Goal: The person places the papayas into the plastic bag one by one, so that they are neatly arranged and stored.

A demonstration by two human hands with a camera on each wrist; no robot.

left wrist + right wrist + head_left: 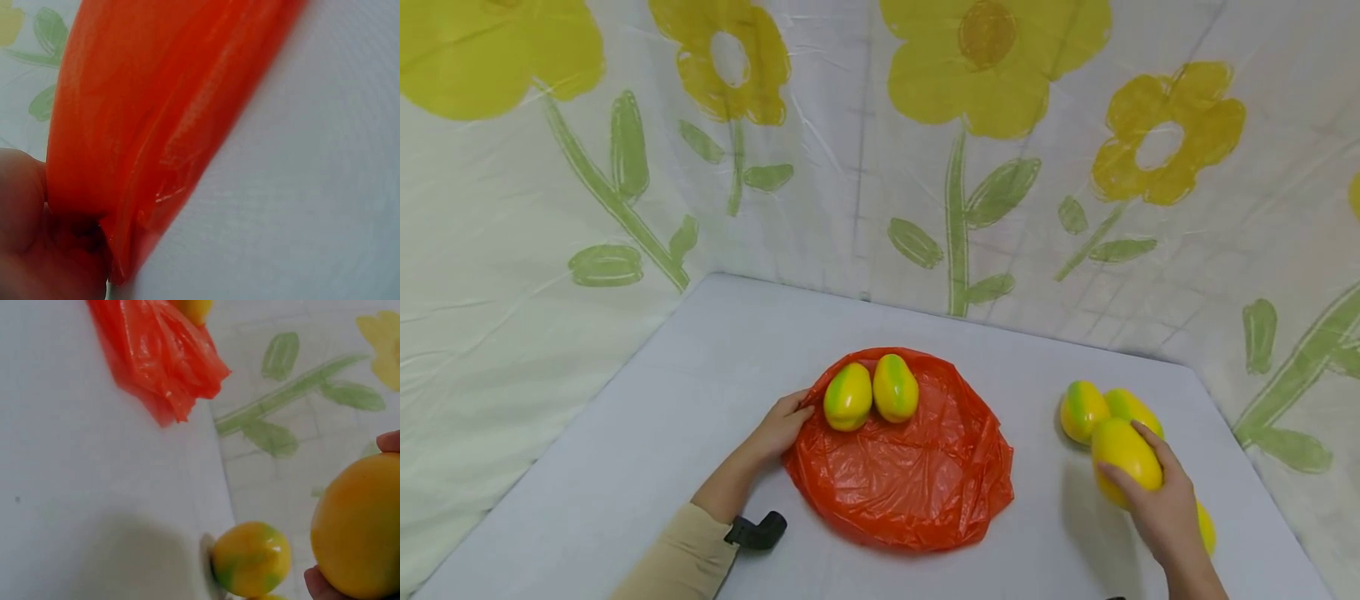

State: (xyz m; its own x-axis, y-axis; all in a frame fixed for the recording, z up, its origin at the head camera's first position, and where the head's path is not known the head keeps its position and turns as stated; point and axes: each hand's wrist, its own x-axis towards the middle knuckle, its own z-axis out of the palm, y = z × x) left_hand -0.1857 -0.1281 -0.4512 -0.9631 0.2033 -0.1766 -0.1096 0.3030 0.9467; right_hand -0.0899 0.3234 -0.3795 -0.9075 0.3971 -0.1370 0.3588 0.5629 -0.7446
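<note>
The red plastic bag (pixel 917 475) lay spread on the counter (pixel 1037 358). I judged the work to be in its earlier part: two fruits were at the bag, one was in hand, and three were left outside it.

Bag contents: I read a left fruit (pixel 847 396) and a right fruit (pixel 895 388), side by side within the bag's outline, toward its far left. I could not confirm whether they sat inside the mouth or on an upper layer.

Bag support: I had the left hand (pixel 781 429) at the left edge, its fingers gripping the plastic.

Held item: the right hand (pixel 1168 508), well apart from the bag, had its thumb and fingers closed round one held fruit (pixel 1120 458). I judged this raised, given the shadow on the counter.

Outside the bag: two loose fruits (pixel 1082 410) lay close together beyond the held one. A partly hidden fruit (pixel 1206 528) showed behind the right hand. A flowered sheet (pixel 827 208) stood behind the counter.
</note>
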